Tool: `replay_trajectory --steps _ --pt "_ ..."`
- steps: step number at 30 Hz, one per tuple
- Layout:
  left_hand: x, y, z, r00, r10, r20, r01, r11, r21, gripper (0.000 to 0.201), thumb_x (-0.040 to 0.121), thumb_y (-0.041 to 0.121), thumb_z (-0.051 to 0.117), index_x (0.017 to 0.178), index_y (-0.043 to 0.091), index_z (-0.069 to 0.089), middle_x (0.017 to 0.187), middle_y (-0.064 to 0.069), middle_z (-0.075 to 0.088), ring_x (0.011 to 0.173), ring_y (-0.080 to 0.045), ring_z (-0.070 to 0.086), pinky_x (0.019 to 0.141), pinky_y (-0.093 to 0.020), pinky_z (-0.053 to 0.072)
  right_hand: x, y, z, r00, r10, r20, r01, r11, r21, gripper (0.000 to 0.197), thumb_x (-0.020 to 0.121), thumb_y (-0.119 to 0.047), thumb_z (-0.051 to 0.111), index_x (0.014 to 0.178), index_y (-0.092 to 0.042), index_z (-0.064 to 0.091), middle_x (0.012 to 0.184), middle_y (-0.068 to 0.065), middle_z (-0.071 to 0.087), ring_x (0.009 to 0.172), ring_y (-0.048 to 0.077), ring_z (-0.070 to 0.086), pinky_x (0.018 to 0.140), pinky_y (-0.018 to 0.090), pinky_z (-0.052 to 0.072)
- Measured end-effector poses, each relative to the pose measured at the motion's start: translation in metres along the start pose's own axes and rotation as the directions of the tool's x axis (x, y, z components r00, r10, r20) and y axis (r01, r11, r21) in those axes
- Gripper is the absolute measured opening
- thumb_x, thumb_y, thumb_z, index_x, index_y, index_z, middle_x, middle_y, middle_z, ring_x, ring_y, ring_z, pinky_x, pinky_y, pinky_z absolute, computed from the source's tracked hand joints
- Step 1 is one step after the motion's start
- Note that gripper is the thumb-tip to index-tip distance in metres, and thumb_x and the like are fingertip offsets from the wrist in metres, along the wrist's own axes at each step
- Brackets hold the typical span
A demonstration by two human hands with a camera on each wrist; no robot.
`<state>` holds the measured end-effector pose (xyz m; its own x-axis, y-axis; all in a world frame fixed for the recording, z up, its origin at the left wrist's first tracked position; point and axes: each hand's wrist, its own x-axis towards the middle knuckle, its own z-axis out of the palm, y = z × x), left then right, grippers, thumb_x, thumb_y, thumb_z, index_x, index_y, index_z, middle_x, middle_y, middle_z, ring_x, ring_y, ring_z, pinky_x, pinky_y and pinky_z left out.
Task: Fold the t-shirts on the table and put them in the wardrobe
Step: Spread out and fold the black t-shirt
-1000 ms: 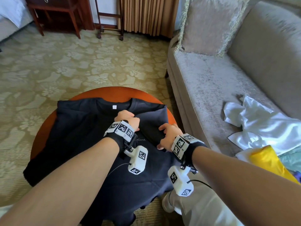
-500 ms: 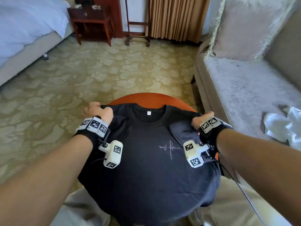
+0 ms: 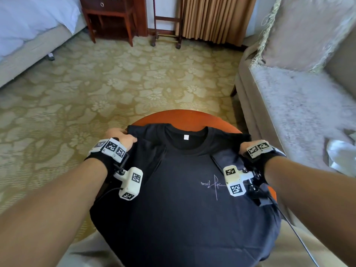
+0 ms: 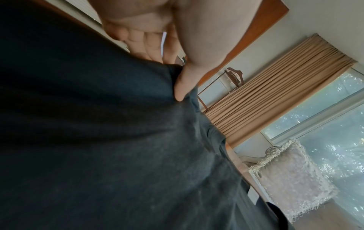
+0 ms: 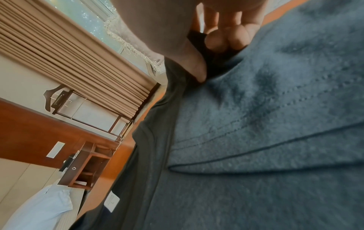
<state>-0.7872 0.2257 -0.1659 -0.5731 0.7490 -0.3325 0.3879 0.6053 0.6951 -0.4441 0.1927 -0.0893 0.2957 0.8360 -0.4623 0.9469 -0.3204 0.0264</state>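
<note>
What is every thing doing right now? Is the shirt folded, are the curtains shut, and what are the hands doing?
T-shirt: spread on the table, front up, right sleeve folded in, not yet folded up.
Left hand: pinching the shirt's shoulder.
Right hand: pinching the other shoulder.
Table: mostly covered by the shirt.
Curtains: drawn shut where the head view shows them.
Drawer: closed.
White cloth: crumpled on the sofa.

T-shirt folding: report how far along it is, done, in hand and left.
Done: the dark t-shirt lies spread on the round table, its right sleeve folded inward. In hand: the left hand and right hand each pinch a shoulder edge. Left: the remaining folds and the wardrobe; pale clothes wait on the sofa.
</note>
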Motion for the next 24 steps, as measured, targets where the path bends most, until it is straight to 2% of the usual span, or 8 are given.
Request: replay_trajectory --steps 2,5,9,11,13,17,20,24 --pt "0.009 0.006 0.003 1.000 -0.014 -0.005 0.014 0.999 -0.044 0.017 0.072 0.013 0.079 0.067 0.018 0.064 0.089 -0.010 0.070 0.087 -0.031 0.066 0.090 -0.043 0.054 0.011 -0.001 -0.003 0.999 -0.028 0.027 0.030 0.997 -0.078 0.012 0.092 -0.016 0.052 0.100 -0.008 0.057 0.087 0.001 0.053 0.093 0.027 0.057 0.090 0.033 0.047" --pt "0.026 0.013 0.007 0.999 -0.027 -0.025 0.025 0.997 -0.078 0.011 0.073 0.009 0.077 0.071 0.009 0.066 0.083 -0.011 0.069 0.083 -0.031 0.067 0.086 -0.042 0.056 0.033 -0.004 -0.002 1.000 -0.009 -0.024 0.009 1.000 -0.007 0.012 0.095 -0.014 0.044 0.085 -0.011 0.051 0.098 0.005 0.056 0.091 0.024 0.053 0.096 0.033 0.045" --pt "0.044 0.032 0.004 0.999 -0.040 -0.030 0.035 0.987 -0.159 0.021 0.079 0.007 0.077 0.099 0.005 0.069 0.083 -0.011 0.069 0.079 -0.029 0.065 0.071 -0.032 0.051 0.057 -0.015 -0.012 0.996 0.022 -0.092 -0.005 0.984 0.176 0.022 0.096 -0.012 0.044 0.113 -0.010 0.059 0.125 0.011 0.056 0.119 0.028 0.053 0.099 0.029 0.041" --pt "0.050 0.046 -0.004 0.999 -0.014 0.029 0.020 0.976 -0.217 0.020 0.084 0.003 0.072 0.100 0.009 0.062 0.056 -0.008 0.064 0.049 -0.025 0.060 0.046 -0.025 0.047 0.060 -0.024 -0.025 0.988 0.057 -0.146 0.004 0.920 0.391 0.033 0.096 -0.013 0.050 0.128 -0.008 0.055 0.132 0.012 0.055 0.123 0.028 0.052 0.083 0.026 0.044" --pt "0.055 0.059 -0.015 0.997 0.009 0.078 0.018 0.943 -0.333 0.036 0.087 -0.002 0.065 0.119 0.011 0.054 0.064 -0.011 0.064 0.037 -0.018 0.058 0.030 -0.020 0.039 0.059 -0.027 -0.040 0.971 0.111 -0.214 0.023 0.842 0.539 0.028 0.097 -0.014 0.050 0.124 -0.011 0.058 0.123 0.009 0.060 0.119 0.023 0.054 0.067 0.021 0.041" --pt "0.030 0.087 -0.040 0.995 0.049 0.092 0.006 0.854 -0.520 0.029 0.092 -0.009 0.054 0.104 0.018 0.051 0.082 -0.005 0.055 0.063 -0.024 0.068 0.037 -0.018 0.049 0.039 -0.025 -0.066 0.920 0.227 -0.319 0.087 0.678 0.730 0.024 0.098 -0.008 0.040 0.079 -0.017 0.052 0.071 -0.006 0.048 0.089 0.010 0.047 0.074 0.019 0.032" --pt "0.001 0.088 -0.062 0.990 0.077 0.119 0.019 0.762 -0.648 0.032 0.093 -0.009 0.051 0.091 0.022 0.048 0.082 -0.004 0.059 0.079 -0.026 0.071 0.044 -0.020 0.052 0.012 -0.014 -0.075 0.924 0.202 -0.325 0.134 0.624 0.770 0.018 0.095 -0.010 0.044 0.091 -0.019 0.059 0.082 -0.001 0.057 0.090 0.016 0.055 0.073 0.019 0.040" --pt "-0.034 0.051 -0.084 0.990 0.089 0.113 0.026 0.660 -0.750 0.036 0.095 -0.011 0.045 0.096 0.025 0.047 0.073 -0.007 0.067 0.083 -0.024 0.069 0.064 -0.029 0.055 -0.033 0.013 -0.062 0.958 0.087 -0.274 0.156 0.642 0.751 0.027 0.098 -0.009 0.039 0.112 -0.011 0.063 0.104 0.005 0.057 0.111 0.020 0.056 0.099 0.030 0.042"
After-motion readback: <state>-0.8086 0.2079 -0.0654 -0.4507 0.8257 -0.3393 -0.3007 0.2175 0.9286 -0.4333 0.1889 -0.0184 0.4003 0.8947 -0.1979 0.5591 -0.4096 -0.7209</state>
